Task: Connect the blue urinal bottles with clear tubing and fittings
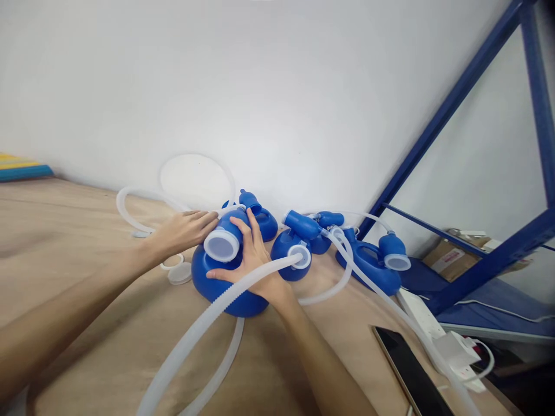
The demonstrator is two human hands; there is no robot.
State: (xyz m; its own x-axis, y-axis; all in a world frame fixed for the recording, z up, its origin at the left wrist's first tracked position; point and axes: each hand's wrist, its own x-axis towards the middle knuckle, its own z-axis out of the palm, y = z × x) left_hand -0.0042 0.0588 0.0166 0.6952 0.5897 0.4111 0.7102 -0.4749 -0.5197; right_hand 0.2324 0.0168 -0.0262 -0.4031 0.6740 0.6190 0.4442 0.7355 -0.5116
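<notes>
A blue urinal funnel (pixel 232 225) with a white cap (pixel 221 245) rests on top of a blue urinal bottle (pixel 208 277), tilted so the cap faces me. My left hand (pixel 188 229) has its fingers closed against the funnel's left side; the fingertips are partly hidden. From the right, my right hand (pixel 255 260) wraps round the funnel, fingers over it and thumb lying across the bottle below the cap. A white corrugated hose (pixel 225 297) passes in front of my right wrist, running to another blue bottle (pixel 284 248) on the right.
More blue urinal bottles (pixel 368 266) with funnels and hoses stand along the wall. A white cap (pixel 179 274) and ring lie left of my hands. At right are a phone (pixel 407 367), a power strip (pixel 422 315) and a blue metal frame (pixel 485 260).
</notes>
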